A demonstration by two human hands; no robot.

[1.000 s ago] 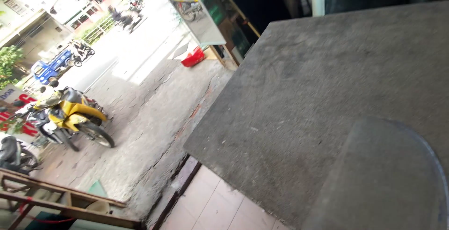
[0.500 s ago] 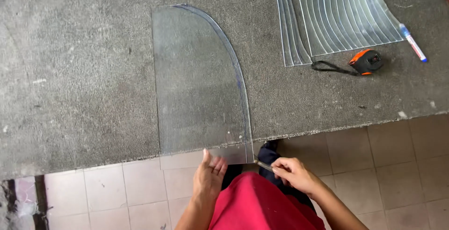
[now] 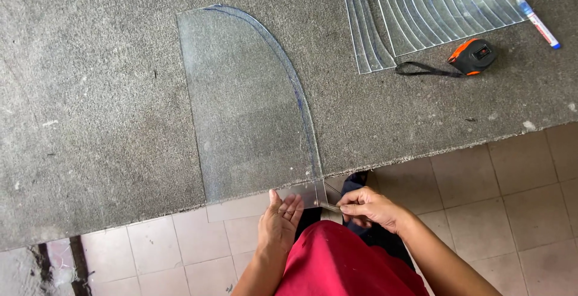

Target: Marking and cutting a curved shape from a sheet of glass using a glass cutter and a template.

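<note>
Grey table (image 3: 90,109) (carpeted): glass pane (image 3: 247,109), tape measure (image 3: 472,56).

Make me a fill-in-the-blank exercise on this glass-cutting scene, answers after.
1. The curved glass pane lies on a grey ____ surface.
2. The left hand sits under the pane's ____ edge, which overhangs the tiled floor.
3. The right hand pinches a slim ____ at that edge.
4. The tape measure is black and ____.

Answers: carpeted; near; tool; orange

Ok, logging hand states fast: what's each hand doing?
Left hand: open, flat under glass sheet edge.
Right hand: closed on thin tool.
</note>
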